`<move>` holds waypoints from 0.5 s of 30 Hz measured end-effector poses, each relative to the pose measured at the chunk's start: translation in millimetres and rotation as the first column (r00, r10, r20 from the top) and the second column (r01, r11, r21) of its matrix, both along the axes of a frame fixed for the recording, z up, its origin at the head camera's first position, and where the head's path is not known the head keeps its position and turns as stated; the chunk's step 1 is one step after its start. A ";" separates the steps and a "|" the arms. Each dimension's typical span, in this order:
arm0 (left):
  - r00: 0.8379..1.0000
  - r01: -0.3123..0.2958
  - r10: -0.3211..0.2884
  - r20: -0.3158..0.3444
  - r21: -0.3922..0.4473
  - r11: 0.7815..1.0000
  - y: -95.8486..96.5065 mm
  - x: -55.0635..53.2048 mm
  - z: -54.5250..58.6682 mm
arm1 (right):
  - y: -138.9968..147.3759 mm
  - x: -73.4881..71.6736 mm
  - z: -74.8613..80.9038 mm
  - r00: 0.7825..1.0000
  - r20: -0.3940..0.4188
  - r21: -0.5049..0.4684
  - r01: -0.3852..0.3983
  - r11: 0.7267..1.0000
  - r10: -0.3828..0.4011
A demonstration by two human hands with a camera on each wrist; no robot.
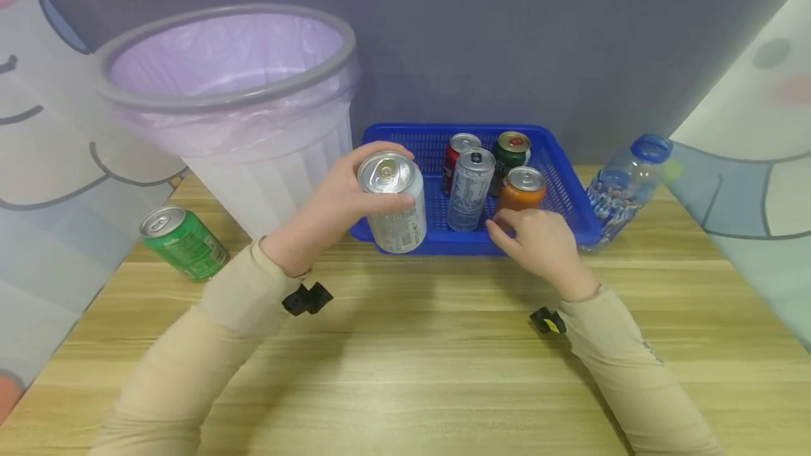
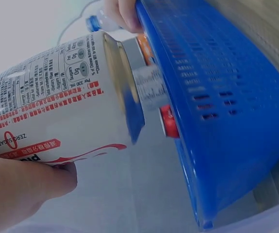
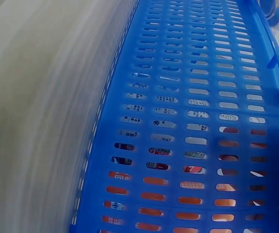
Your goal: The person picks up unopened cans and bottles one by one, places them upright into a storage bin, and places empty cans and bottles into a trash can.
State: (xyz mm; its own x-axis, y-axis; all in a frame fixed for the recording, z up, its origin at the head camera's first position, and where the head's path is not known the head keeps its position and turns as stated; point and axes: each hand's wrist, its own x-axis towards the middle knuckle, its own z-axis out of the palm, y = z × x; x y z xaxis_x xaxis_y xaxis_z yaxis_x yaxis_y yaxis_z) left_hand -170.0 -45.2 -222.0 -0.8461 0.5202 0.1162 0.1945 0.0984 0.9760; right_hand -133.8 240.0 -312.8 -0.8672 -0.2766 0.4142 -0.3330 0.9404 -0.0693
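Note:
A white and silver drink can (image 1: 398, 220) is gripped in my left hand (image 1: 342, 192), tilted over the front left corner of the blue basket (image 1: 421, 243). The left wrist view shows the can's "ZERO SUGAR" print and my thumb along its side. At the basket's front rim is my right hand (image 1: 538, 241), close beside an orange can (image 1: 521, 188). Its fingertips are partly hidden, and I cannot tell whether they hold the rim or the can. Also in the basket stand a slim silver can (image 1: 470, 192), a red can (image 1: 451, 160) and a dark green can (image 1: 509, 160).
A white bin (image 1: 253, 181) with a purple liner stands left of the basket. On the table, a green can (image 1: 186, 245) leans near the bin's foot. Right of the basket is a clear plastic bottle (image 1: 624, 188) with a blue neck. A grey panel (image 1: 507, 34) closes off the back.

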 end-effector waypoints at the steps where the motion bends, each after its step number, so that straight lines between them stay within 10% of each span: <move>1: 1.000 -0.011 0.011 0.004 -0.006 1.000 0.5 -2.4 0.4 | -0.3 0.0 0.3 1.000 -0.002 0.001 0.001 1.000 -0.001; 15: 0.996 -0.091 0.090 -0.010 -0.125 0.988 7.0 -24.0 10.0 | -0.3 -0.6 0.0 1.000 0.009 0.016 0.018 1.000 -0.018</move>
State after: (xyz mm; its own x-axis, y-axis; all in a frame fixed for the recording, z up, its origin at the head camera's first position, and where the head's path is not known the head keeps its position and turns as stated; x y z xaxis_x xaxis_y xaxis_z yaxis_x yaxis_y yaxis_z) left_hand -194.0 -38.2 -212.1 -0.8900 0.4521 0.0588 0.1833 0.2367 0.9542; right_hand -134.4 239.7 -312.8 -0.8756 -0.2673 0.4023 -0.3154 0.9472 -0.0571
